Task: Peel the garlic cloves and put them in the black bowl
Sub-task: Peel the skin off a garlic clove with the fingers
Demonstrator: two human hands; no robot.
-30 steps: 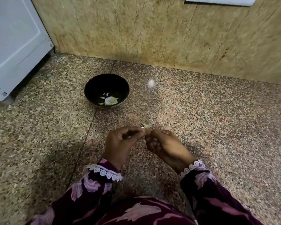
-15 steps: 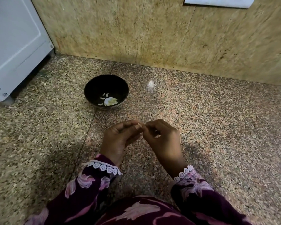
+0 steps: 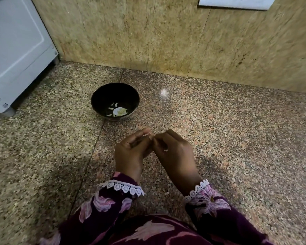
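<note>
The black bowl [image 3: 99,96] sits on the speckled granite floor, ahead and left of my hands. Inside it lie a pale garlic piece [image 3: 120,111] and a few white slivers. My left hand [image 3: 132,150] and my right hand [image 3: 175,152] meet fingertip to fingertip just in front of the bowl, both pinched together on a small garlic clove that the fingers hide almost entirely. A tiny white fleck [image 3: 165,150] shows inside my right hand's curled fingers.
A white appliance [image 3: 16,50] stands on the floor at the far left. A tan stone wall [image 3: 166,36] runs along the back, with a white sheet [image 3: 235,2] at its top right. My patterned purple sleeves and lap fill the bottom.
The clove tip that showed between my fingertips a second ago is now covered. My right hand has rotated knuckles-up and both hands have closed tighter together.
</note>
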